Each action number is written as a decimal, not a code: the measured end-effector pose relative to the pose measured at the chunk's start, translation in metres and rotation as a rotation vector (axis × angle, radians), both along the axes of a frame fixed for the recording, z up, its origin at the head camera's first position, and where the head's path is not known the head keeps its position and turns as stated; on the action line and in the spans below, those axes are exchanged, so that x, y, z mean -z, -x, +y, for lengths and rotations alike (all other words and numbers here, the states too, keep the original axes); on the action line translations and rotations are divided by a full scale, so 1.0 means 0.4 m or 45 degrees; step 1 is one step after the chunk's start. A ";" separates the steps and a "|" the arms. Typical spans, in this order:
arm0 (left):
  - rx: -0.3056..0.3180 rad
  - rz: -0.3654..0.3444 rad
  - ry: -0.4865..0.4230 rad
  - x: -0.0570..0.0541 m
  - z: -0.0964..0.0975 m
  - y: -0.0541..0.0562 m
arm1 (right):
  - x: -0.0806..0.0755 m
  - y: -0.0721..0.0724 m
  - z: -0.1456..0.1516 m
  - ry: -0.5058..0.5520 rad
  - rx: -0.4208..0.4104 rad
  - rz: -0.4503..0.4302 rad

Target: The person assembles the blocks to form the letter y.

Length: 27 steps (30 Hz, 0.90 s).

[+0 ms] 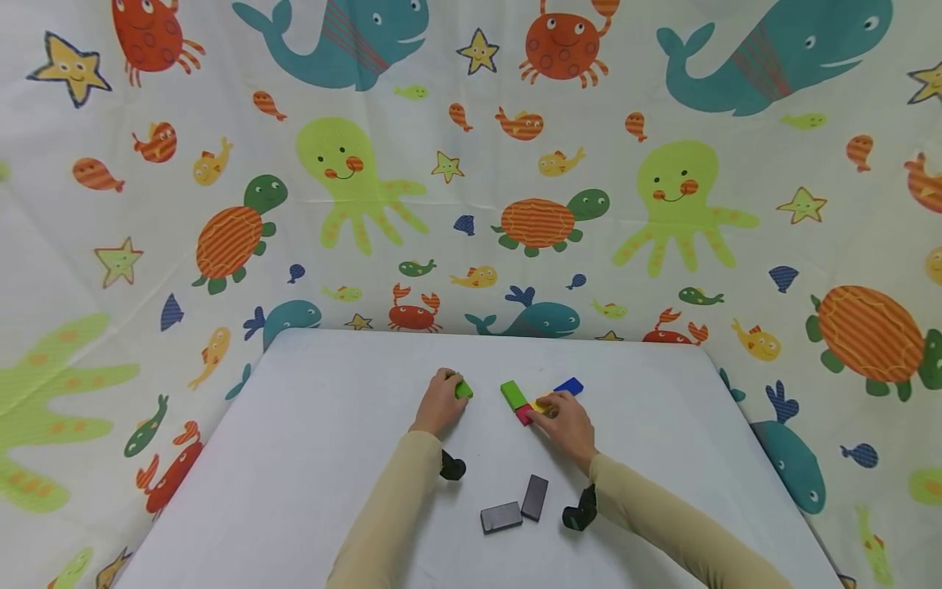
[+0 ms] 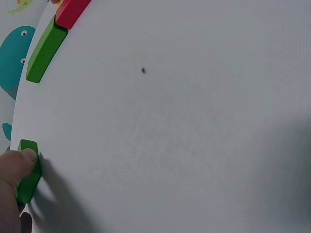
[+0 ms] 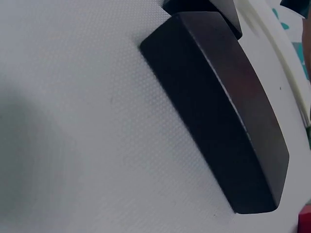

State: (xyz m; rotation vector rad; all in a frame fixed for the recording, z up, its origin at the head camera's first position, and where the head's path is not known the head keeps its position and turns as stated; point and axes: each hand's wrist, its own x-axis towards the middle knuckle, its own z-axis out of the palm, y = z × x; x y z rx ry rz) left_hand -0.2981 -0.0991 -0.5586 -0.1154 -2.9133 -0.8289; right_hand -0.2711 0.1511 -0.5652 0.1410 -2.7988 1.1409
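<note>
My left hand holds a green block on the white table. In the left wrist view its thumb lies over that green block. To the right, another green block meets a red block end to end. My right hand pinches a yellow block beside the red one, its fingers partly covering the yellow. Just beyond these fingers lies a blue block.
Two dark grey blocks lie nearer the front, between the forearms; one fills much of the right wrist view. A patterned sea-animal cloth hangs behind the white table.
</note>
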 end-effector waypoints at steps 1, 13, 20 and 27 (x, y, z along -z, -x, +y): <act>-0.002 -0.007 0.000 -0.001 0.001 0.000 | -0.001 0.001 -0.001 0.000 0.005 -0.004; -0.001 -0.014 0.035 -0.006 0.002 0.000 | -0.005 0.008 -0.008 -0.027 0.016 -0.046; -0.004 -0.006 0.039 0.002 0.002 0.004 | -0.006 0.006 -0.009 -0.019 0.013 -0.063; -0.001 -0.048 0.078 -0.009 0.014 0.010 | 0.001 0.007 -0.011 -0.018 0.021 -0.057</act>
